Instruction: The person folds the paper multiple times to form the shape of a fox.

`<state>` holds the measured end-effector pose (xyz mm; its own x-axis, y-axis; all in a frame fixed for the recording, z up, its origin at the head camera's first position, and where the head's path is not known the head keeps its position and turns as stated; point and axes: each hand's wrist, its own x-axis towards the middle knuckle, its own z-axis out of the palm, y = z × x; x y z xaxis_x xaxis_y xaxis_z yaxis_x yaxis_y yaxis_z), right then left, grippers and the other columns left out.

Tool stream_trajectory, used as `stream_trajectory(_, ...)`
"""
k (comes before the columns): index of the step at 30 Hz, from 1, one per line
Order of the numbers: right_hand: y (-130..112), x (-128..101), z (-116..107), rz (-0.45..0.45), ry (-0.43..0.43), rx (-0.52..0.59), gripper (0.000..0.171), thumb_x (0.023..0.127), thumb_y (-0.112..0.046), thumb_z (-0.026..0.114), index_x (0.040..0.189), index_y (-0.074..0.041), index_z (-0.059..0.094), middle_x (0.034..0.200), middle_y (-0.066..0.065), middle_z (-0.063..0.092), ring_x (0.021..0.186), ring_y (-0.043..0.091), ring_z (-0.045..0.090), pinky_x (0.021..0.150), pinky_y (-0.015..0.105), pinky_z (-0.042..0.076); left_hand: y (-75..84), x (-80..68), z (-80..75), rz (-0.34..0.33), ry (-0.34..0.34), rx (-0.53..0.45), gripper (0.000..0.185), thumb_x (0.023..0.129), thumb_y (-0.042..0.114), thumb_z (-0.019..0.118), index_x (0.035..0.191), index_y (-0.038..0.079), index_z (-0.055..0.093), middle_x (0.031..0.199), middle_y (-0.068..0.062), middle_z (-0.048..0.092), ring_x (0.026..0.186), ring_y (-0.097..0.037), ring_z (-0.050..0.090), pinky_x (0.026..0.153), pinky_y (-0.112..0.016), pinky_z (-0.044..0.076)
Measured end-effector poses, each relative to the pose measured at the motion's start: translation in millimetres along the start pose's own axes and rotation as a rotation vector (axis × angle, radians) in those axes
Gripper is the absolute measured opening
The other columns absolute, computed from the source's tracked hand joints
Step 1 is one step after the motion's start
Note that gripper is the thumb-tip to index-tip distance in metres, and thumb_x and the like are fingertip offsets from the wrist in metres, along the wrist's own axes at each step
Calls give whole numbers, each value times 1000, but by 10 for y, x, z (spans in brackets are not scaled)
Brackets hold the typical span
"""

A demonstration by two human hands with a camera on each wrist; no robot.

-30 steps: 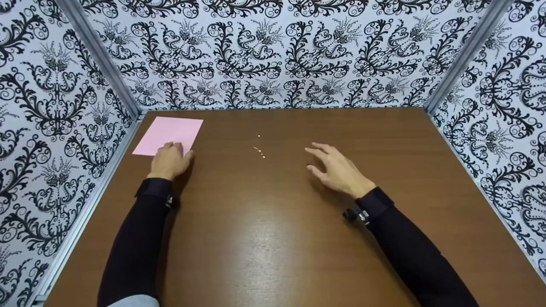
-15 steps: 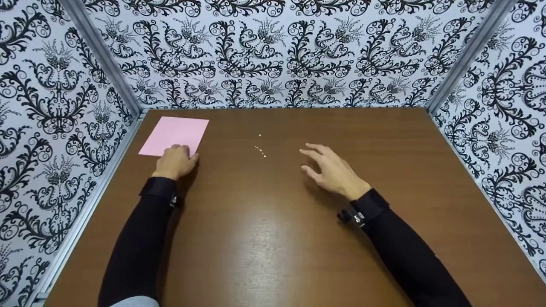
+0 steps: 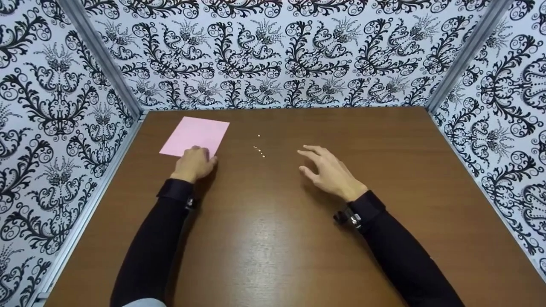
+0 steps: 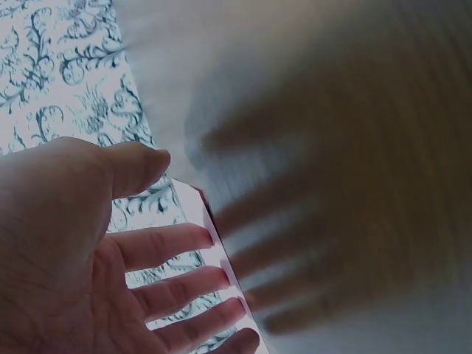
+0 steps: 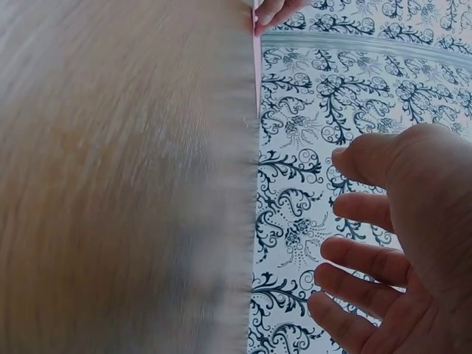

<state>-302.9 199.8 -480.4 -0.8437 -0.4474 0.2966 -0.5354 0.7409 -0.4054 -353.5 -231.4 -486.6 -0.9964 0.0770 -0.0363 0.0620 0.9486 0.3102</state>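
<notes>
Presently: pink paper (image 3: 197, 135) flat on worktop (image 3: 273, 238), far-left area, near edge under left hand (image 3: 194, 164), fingers extended and pressing. Step judged: sliding sheet toward centre. Next: steady downward pressure. Right hand (image 3: 330, 172) spread, hovering, empty. Left wrist view alone shows fingertips (image 4: 214, 236) at paper's edge; head view alone shows specks (image 3: 259, 150).

Table (image 3: 273, 238) showing brown wood grain, smooth, glossy, catching light near front. Paper (image 3: 200, 134) looking thin, pink, matt, flat. Walls (image 3: 273, 51) wearing matt black-and-white patterned paper. Corner posts (image 3: 100, 55) looking like dull grey metal. Sleeves (image 3: 149, 251) appearing as black matt cloth.
</notes>
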Motion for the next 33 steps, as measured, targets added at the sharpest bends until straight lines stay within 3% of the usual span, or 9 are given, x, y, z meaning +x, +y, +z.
stream_trajectory(12,9,5,-32,-4,5,8,56,115,-28,78,166,-8,66,177,19,61,166,45,59,140,63,47,574,32,199,78,5,-8,44,117,42,62,116,1,75,145,-28,74,137,-55,72,108,-72,65)
stream_trajectory(19,17,-10,21,-18,-3,9,56,115,-29,77,165,-7,67,175,20,62,165,45,60,139,63,48,825,3,304,122,-3,-34,42,117,42,65,117,1,77,143,-27,74,135,-54,72,108,-70,65)
stream_trajectory(28,30,-11,49,-30,-5,12,53,116,-28,76,163,-5,69,172,23,65,162,46,61,138,63,49,1124,-58,407,162,-14,-39,40,119,36,64,136,3,79,155,-25,71,144,-50,66,112,-67,64)
stream_trajectory(33,13,-8,56,-40,-14,7,51,116,-28,76,161,-4,71,171,24,65,161,47,63,138,63,49,1254,-119,427,210,-13,-36,32,118,31,66,129,6,82,145,-23,76,138,-49,68,107,-64,66)
